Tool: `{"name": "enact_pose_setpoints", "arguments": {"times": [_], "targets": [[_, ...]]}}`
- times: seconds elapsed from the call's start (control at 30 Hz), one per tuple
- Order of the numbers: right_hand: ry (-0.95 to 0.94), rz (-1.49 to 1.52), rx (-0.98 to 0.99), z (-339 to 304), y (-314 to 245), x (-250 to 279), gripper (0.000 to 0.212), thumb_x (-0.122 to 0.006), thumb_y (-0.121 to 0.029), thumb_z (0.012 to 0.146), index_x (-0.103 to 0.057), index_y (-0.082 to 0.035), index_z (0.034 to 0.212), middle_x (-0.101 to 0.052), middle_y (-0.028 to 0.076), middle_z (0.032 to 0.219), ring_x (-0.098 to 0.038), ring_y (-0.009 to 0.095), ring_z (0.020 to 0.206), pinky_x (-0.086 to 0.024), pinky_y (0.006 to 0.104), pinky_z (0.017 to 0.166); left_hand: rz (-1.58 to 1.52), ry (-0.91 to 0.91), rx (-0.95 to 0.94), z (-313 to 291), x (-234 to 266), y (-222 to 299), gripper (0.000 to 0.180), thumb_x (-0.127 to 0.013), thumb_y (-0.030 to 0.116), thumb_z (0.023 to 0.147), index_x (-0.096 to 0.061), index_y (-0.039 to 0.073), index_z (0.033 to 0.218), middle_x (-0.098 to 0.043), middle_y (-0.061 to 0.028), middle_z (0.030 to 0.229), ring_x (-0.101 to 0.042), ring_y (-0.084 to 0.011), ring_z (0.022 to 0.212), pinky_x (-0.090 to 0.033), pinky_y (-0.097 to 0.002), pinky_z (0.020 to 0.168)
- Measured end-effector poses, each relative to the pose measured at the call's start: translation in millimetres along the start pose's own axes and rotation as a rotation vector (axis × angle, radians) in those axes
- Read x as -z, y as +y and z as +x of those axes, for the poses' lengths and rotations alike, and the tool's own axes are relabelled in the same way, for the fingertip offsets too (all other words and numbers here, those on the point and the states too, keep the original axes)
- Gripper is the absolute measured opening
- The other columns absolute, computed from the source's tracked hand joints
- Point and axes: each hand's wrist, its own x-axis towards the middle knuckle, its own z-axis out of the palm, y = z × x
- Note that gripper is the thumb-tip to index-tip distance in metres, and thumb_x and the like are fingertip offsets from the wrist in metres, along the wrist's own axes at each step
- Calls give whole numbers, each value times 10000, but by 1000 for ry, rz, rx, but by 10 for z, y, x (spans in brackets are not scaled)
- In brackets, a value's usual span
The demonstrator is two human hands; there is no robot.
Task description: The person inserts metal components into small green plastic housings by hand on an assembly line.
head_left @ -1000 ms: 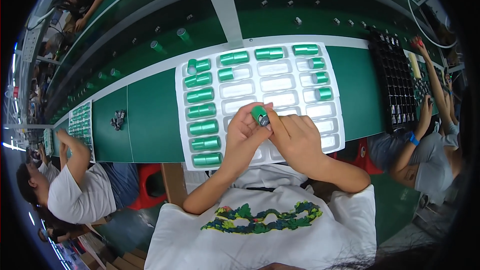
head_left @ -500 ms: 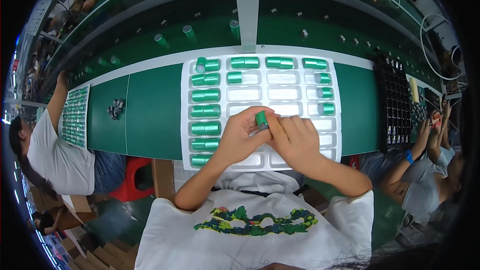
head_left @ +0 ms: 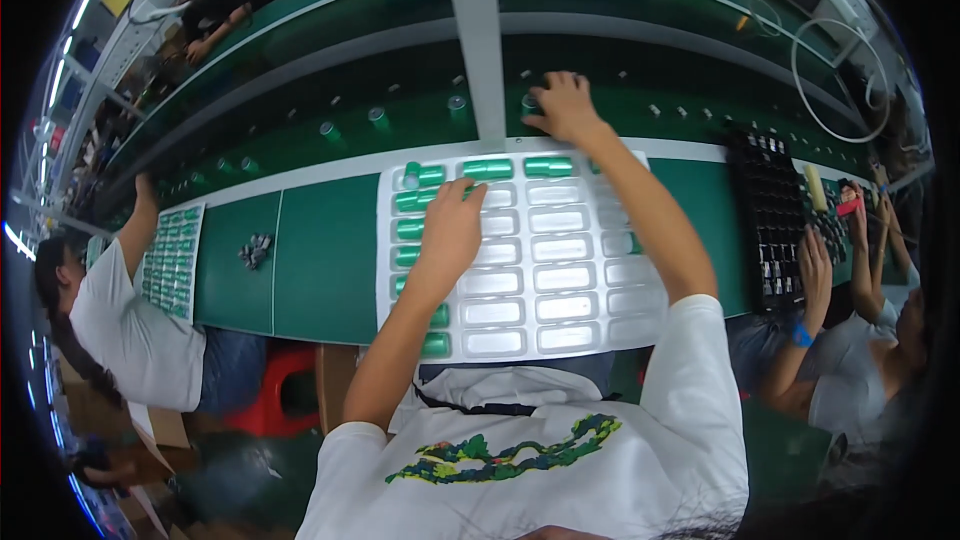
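Observation:
My right hand (head_left: 570,110) reaches out over the dark green belt beyond the table's edge. Its thumb and fingers close around a green cylinder (head_left: 529,108) with a dark top, which stands upright there. My left hand (head_left: 452,228) is lowered onto the white moulded tray (head_left: 494,343), its fingers curled down at the second column. Whatever is under those fingers is hidden. Shiny green cylinders (head_left: 408,230) lie along the tray's left column. More green cylinders (head_left: 487,169) fill pockets in the far row. One cylinder (head_left: 412,180) stands tilted in the far left corner.
Several green cylinders (head_left: 377,117) and small metallic pieces stand along the belt. A grey post (head_left: 474,40) rises before me. Black trays (head_left: 770,220) are at the right, a small dark heap (head_left: 256,251) at the left. Co-workers sit on both sides; another tray (head_left: 173,265) lies by the left one.
My hands have parted. The right has gone forward to the belt; the left has moved slightly left and up the tray. The cylinder they held together is no longer visible. The view has shifted.

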Motion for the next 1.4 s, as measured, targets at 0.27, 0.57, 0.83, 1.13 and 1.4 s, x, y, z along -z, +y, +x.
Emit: {"name": "enact_pose_setpoints", "arguments": {"times": [0.27, 0.57, 0.83, 1.13, 1.4], "targets": [[-67, 298, -152, -79, 654, -210, 502, -708, -211, 875, -543, -40, 1317, -554, 229, 1276, -562, 370, 1182, -478, 439, 979, -391, 15, 164, 105, 307, 96, 368, -695, 14, 824, -629, -22, 1185, -602, -175, 1122, -628, -313, 982, -531, -386, 872], [323, 1717, -460, -583, 408, 283, 276, -638, -63, 955, -589, 75, 1188, -685, 162, 1038, -694, 187, 881, -608, 227, 812, -1983, -153, 593, -154, 776, 220, 367, -506, 82, 1021, -447, -49, 1358, -546, -228, 1286, -577, -299, 1219, -483, -421, 1083], [-91, 2185, -303, -1735, -624, 693, 349, -583, -107, 998, -573, 23, 1321, -657, 119, 1148, -643, 152, 1013, -552, 246, 902, -2145, 125, 870, -381, 687, 514, 361, -568, 76, 996, -459, -8, 1330, -566, -175, 1287, -622, -277, 1104, -509, -428, 1061], [303, 1805, -179, -2354, -1320, 817, 481, -689, 67, 869, -566, 29, 1333, -581, 111, 1156, -588, 151, 1091, -518, 281, 912, -1956, 138, 722, -626, 608, 856, 405, -591, -10, 954, -509, -6, 1350, -561, -212, 1339, -603, -244, 1191, -510, -370, 1027], [409, 1427, -102, -2442, -1338, 773, 364, -760, 9, 809, -701, -6, 1168, -592, 95, 1088, -611, 165, 949, -523, 266, 785, -1874, 116, 667, -737, 528, 950, 410, -610, -47, 926, -528, -34, 1327, -574, -205, 1332, -596, -242, 1197, -513, -401, 1027]]}}
